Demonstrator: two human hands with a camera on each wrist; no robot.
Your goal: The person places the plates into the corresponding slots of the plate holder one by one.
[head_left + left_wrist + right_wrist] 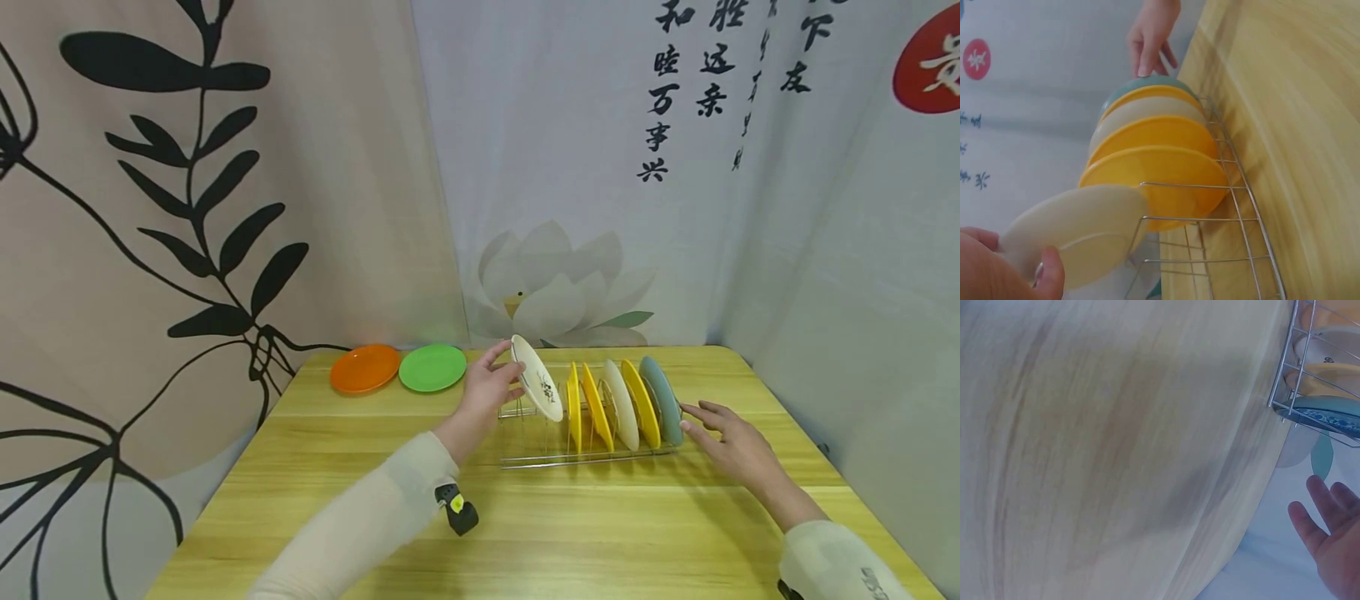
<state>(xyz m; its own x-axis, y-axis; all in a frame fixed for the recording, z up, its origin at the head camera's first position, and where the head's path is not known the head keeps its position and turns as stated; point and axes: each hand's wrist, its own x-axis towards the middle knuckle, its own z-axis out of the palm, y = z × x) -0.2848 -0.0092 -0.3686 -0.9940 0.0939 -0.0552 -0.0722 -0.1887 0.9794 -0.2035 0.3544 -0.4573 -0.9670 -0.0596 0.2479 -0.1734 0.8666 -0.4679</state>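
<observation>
My left hand (487, 385) pinches a white plate (537, 379) with a small dark flower print, thumb on one face and fingers on the other. The plate (1100, 231) is tilted over the left end of a metal wire dish rack (536, 463). Several plates stand on edge in the rack: yellow ones (597, 410), a cream one (622, 407) and, at the right end, a blue-green one (660, 400). My right hand (731, 442), fingers loosely extended, is beside that blue-green plate; whether it touches the rack end I cannot tell. The right wrist view shows this hand (1332, 537) holding nothing.
An orange plate (365, 369) and a green plate (432, 368) lie flat at the back left of the wooden table (600, 533). Printed curtains (360, 167) hang behind the table and along its right side.
</observation>
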